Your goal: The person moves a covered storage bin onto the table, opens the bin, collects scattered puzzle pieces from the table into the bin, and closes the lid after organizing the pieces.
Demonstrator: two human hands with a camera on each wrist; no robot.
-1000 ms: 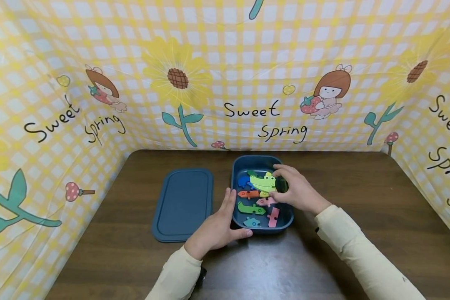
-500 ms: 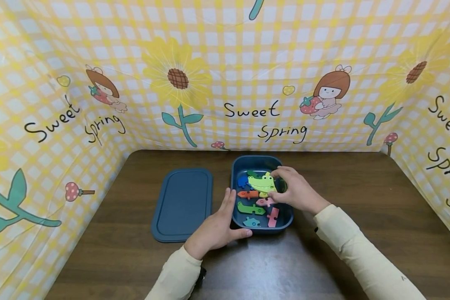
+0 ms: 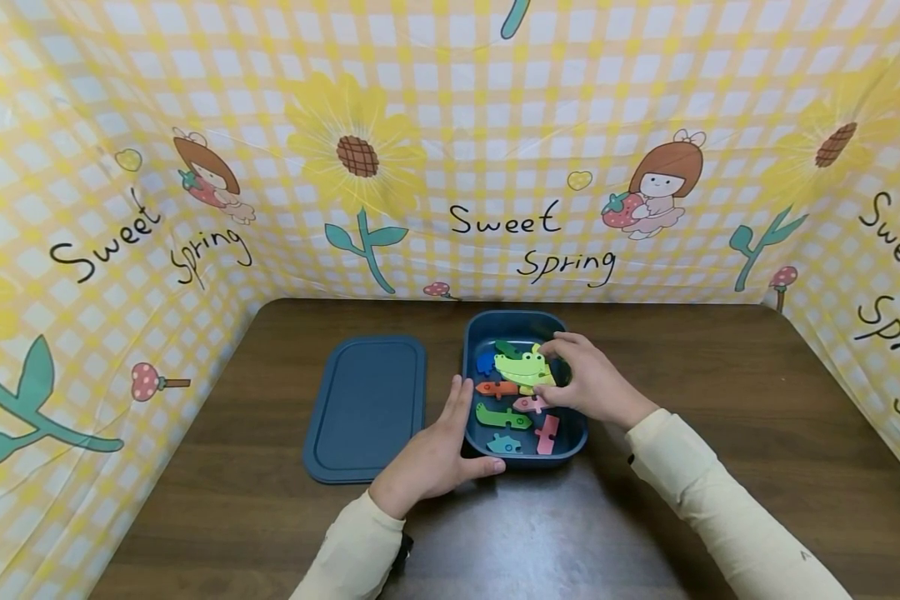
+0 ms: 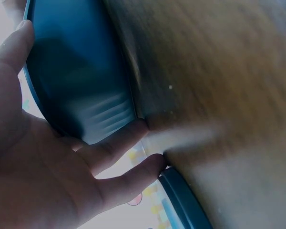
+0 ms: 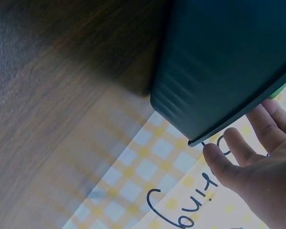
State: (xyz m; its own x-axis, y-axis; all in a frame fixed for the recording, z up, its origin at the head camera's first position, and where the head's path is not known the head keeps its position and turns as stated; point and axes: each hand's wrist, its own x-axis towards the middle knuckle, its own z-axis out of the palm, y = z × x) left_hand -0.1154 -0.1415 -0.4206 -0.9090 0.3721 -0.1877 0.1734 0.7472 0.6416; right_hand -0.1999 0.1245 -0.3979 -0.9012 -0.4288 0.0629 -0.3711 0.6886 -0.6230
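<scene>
Since 1 second ago, right hand (image 3: 588, 385) has tilted the crocodile piece (image 3: 523, 367) up inside the blue box (image 3: 523, 454) on the bench, pinching its right end; left hand (image 3: 435, 454) lies flat against the box's near-left wall.

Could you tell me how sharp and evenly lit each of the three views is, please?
Head view: sharp and evenly lit, with a soft sheen on the table in front of the blue box. Left wrist view: dim and blurred, the left hand backlit against a bright gap. Right wrist view: box wall dark, tabletop soft, backdrop print clearer.
</scene>
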